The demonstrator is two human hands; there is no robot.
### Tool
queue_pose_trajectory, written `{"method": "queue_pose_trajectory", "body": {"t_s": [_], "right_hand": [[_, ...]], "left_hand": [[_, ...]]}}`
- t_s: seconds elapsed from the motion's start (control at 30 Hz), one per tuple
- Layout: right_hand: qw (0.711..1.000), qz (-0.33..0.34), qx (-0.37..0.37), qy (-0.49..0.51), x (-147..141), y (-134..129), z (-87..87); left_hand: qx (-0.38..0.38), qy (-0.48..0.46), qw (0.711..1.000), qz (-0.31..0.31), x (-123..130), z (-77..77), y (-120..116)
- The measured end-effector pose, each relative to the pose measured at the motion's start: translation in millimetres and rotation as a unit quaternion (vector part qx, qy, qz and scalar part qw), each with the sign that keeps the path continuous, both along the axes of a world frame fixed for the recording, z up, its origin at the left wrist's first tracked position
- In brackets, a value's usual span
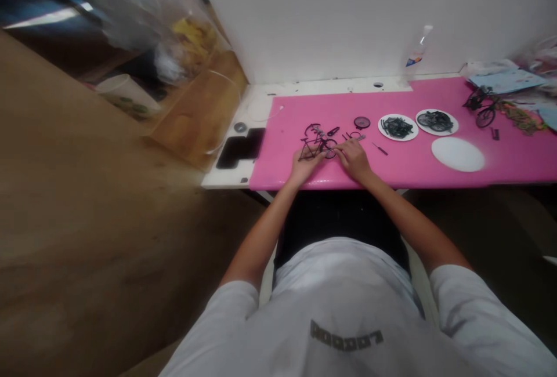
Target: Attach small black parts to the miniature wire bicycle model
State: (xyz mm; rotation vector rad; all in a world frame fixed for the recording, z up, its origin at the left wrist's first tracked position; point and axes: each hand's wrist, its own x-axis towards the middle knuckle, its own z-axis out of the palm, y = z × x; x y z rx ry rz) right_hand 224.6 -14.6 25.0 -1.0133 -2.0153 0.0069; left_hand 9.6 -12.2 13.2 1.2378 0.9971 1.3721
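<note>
A small dark model bicycle (317, 146) is held just above the pink tabletop (287, 177), partly assembled, with a wheel at its right end. My left hand (304, 167) is closed around its lower frame. With fingers pinched together, my right hand (353, 159) grips the bicycle at the wheel; the exact part between the fingertips is too small to make out. Just beyond lie a loose wheel (361, 122) and a small dark part (333, 131). Right of my right hand lies a thin screwdriver-like tool (380, 149).
Two white plates of dark parts, a left one (397, 138) and a right one (455, 127), stand near a white disc (458, 154). Another model bicycle (482, 107) is at far right. A black phone-like slab (237, 152) lies left; a clear bottle (418, 51) stands behind.
</note>
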Motion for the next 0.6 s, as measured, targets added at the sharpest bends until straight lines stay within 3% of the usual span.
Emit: {"method": "queue_pose_trajectory", "body": {"t_s": [0.6], "right_hand": [[1.000, 0.005, -0.011, -0.019, 0.4, 1.4, 1.2]], "left_hand": [[0.013, 0.012, 1.000, 0.000, -0.2, 2.2, -2.2]]}}
